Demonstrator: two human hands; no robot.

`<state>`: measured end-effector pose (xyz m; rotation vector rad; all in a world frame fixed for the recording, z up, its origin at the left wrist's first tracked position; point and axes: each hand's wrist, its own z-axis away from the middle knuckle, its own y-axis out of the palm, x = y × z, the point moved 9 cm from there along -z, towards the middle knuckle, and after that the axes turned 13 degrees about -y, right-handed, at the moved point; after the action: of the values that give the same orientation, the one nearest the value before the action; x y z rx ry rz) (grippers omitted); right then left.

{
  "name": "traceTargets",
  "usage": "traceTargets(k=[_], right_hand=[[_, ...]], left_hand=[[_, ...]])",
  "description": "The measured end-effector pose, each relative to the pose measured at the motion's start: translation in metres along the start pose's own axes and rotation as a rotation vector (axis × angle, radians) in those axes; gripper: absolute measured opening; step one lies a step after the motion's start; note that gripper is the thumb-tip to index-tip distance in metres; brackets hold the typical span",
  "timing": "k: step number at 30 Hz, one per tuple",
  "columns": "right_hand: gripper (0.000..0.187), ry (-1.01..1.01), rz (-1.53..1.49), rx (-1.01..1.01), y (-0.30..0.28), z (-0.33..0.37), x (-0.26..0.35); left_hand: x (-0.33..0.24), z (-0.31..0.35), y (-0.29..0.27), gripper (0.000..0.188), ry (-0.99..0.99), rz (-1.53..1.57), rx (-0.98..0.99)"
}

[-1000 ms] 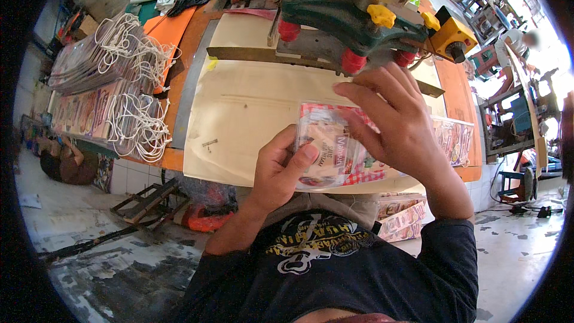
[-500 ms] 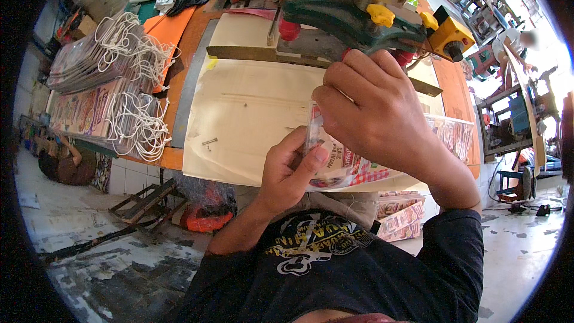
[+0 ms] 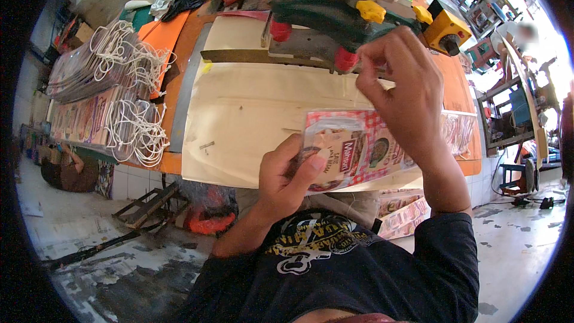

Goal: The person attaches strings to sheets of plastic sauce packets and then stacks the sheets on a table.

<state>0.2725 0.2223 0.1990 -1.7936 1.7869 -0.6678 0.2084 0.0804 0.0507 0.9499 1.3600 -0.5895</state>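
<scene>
My left hand [image 3: 286,170] grips a printed plastic bag [image 3: 351,149] at its left edge, thumb on top. The bag is partly clear, with a red-and-white checked border and food pictures, and it is held above the cream sheet [image 3: 239,104] on the table. My right hand [image 3: 408,81] is raised over the bag's right part, thumb and fingers pinched together. Whatever sits between those fingertips is too small or blurred to make out. More printed bags [image 3: 459,131] lie on the table beyond my right forearm.
At the left is a tall stack of printed bags [image 3: 81,119] with white cord handles [image 3: 134,137]. A dark green machine [image 3: 317,15] with yellow knobs [image 3: 371,11] and a yellow control box [image 3: 445,31] stands at the back. Small metal pins [image 3: 207,144] lie on the sheet.
My right hand has lifted away from the bag, up and to the right. The bag has turned flatter, so its printed face shows more. My left hand keeps its hold.
</scene>
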Motion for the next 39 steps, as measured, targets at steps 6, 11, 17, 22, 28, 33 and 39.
traceTargets(k=[6, 11, 17, 22, 28, 33, 39], right_hand=[[0.011, 0.167, 0.132, -0.144, -0.041, 0.02, -0.063], [0.012, 0.298, 0.322, -0.205, -0.089, 0.059, -0.116], [0.021, 0.341, 0.707, -0.052, -0.159, 0.132, -0.201], [0.028, 0.573, 1.021, 0.059, -0.257, 0.24, -0.306], [0.029, 1.195, 0.874, -0.066, -0.362, 0.372, -0.393], [0.028, 1.06, -0.443, -0.475, -0.25, 0.324, -0.366], [0.025, 0.833, -0.507, -0.093, -0.116, 0.187, -0.217]], left_hand=[[0.001, 0.006, -0.025, 0.032, 0.04, -0.02, -0.083], [0.012, 0.026, -0.097, 0.037, 0.189, -0.061, -0.269], [0.033, 0.041, -0.212, 0.046, 0.234, 0.235, -0.311], [0.034, 0.045, -0.291, 0.044, 0.252, 0.164, -0.318], [0.017, 0.028, -0.291, 0.037, 0.218, 0.26, -0.392], [0.016, 0.026, -0.301, 0.039, 0.257, 0.228, -0.288], [0.0, 0.017, -0.286, 0.044, 0.277, 0.235, -0.283]])
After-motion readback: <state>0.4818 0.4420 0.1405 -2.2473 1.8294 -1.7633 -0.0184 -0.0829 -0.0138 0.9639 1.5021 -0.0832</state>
